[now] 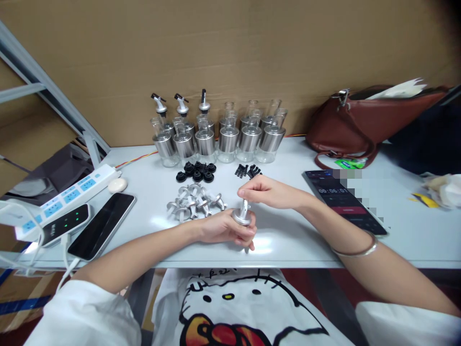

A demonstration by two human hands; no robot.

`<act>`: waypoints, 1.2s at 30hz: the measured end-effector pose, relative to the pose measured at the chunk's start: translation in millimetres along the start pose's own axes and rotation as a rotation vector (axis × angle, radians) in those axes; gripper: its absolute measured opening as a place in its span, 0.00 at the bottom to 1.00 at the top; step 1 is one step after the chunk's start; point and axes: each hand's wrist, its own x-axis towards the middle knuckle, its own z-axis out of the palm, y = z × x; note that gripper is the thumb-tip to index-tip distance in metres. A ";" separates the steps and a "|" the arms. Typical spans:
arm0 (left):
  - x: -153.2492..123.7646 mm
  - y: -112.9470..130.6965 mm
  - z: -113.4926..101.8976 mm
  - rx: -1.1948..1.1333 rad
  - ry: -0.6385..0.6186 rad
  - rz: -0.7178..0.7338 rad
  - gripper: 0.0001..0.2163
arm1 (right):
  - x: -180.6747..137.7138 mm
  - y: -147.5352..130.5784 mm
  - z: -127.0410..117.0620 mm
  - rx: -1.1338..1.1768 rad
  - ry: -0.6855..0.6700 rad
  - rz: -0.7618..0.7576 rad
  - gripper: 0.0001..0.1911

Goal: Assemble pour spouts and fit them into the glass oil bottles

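My left hand (225, 228) is closed around a silver bottle pourer spout (242, 217), held upright just above the front of the table. My right hand (268, 191) comes in from the right, thumb and fingers pinched together at the spout's tip. Anything small between those fingertips is hidden. Left of the hands lies a pile of silver pourer spouts (194, 202). Behind it are several black rubber stoppers (197, 172). Small black levers (243, 170) lie beyond my right hand.
Two rows of glass bottles with metal sleeves (228, 139) stand at the back; three rear-left ones carry pourers (182, 105). At left are a power strip (72, 194) and a phone (103, 226). A timer phone (342, 202) and a brown bag (360, 120) lie right.
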 end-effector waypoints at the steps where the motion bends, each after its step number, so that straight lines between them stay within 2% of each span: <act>1: 0.1 0.1 0.2 0.004 0.003 -0.002 0.13 | 0.3 0.6 0.3 0.003 0.005 0.017 0.26; 11: 0.3 1.3 0.2 -0.007 0.025 0.003 0.13 | 1.1 0.6 2.5 0.035 0.046 0.038 0.28; 22: 1.5 0.3 -1.8 -0.038 -0.018 0.034 0.14 | -1.9 2.3 -5.5 0.101 -0.013 -0.035 0.26; 26: 2.1 -0.9 -1.5 -0.028 -0.026 0.035 0.13 | -6.4 8.0 -19.4 0.168 0.113 -0.070 0.19; 30: 2.1 -1.0 -1.1 -0.024 -0.006 0.026 0.15 | -8.0 13.6 -30.7 0.289 0.263 -0.007 0.13; 36: 1.3 -0.7 -1.2 -0.019 0.001 0.025 0.14 | -4.1 22.9 -31.3 0.175 0.199 0.104 0.15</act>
